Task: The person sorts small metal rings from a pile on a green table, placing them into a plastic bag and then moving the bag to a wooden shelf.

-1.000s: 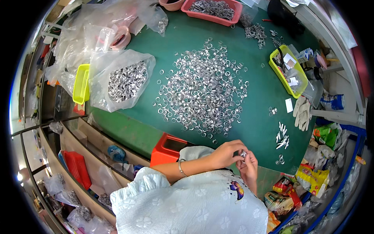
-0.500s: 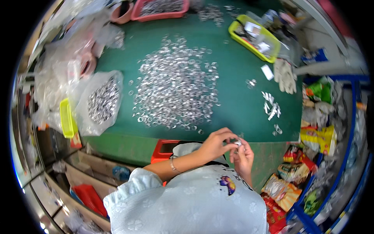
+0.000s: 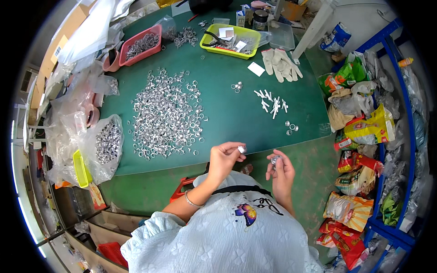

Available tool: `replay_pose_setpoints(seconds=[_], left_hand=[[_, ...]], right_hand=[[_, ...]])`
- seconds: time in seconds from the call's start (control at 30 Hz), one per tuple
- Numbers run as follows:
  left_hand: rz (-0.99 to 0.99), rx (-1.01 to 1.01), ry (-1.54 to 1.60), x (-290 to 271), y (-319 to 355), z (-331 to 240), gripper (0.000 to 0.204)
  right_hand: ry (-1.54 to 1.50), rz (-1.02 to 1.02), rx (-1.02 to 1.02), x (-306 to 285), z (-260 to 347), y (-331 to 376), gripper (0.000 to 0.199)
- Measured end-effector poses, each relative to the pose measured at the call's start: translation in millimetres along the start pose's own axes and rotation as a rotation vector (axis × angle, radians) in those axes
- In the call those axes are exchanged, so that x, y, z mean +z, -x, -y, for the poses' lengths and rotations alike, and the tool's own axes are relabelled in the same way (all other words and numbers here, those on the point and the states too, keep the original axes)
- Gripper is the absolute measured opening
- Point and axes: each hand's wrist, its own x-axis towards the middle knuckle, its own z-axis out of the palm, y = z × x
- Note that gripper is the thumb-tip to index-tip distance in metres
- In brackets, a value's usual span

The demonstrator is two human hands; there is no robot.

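My left hand [image 3: 221, 161] is over the near edge of the green table, thumb and fingertips pinched on a small white-and-silver piece [image 3: 241, 149]; its exact kind is unclear. To its right, beyond the table edge, my right hand [image 3: 282, 174] has its fingers curled round a silver ring [image 3: 275, 159]. The two hands are apart. A broad pile of silver rings [image 3: 166, 116] covers the table's left-middle. Further right lie several small white strips [image 3: 275, 105], a few loose rings [image 3: 289, 128] near the edge and another small cluster of rings [image 3: 236, 86].
A yellow-green tray [image 3: 227, 53] with odds and ends and a pink tray [image 3: 157, 32] of metal pieces stand at the back. Pale work gloves [image 3: 281, 65] lie beside a white card [image 3: 256, 68]. At left sits a clear bag [image 3: 116, 157] of rings; a blue shelf [image 3: 395, 68] stands at right.
The hands were together over one piece; now they have parted, the left moving leftward with the white-and-silver piece. The whole view has turned, showing more of the table's back right.
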Motion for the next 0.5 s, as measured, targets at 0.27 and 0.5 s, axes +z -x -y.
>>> replay_pose_setpoints(seconds=[0.27, 0.5], left_hand=[[-0.095, -0.364, 0.628, -9, -38, 36, 0.026], [-0.468, -0.386, 0.972, -58, -90, 82, 0.029]], right_hand=[[-0.387, 0.169, 0.393, -35, -7, -7, 0.031], [-0.270, 0.272, 0.466, -29, -17, -18, 0.027]])
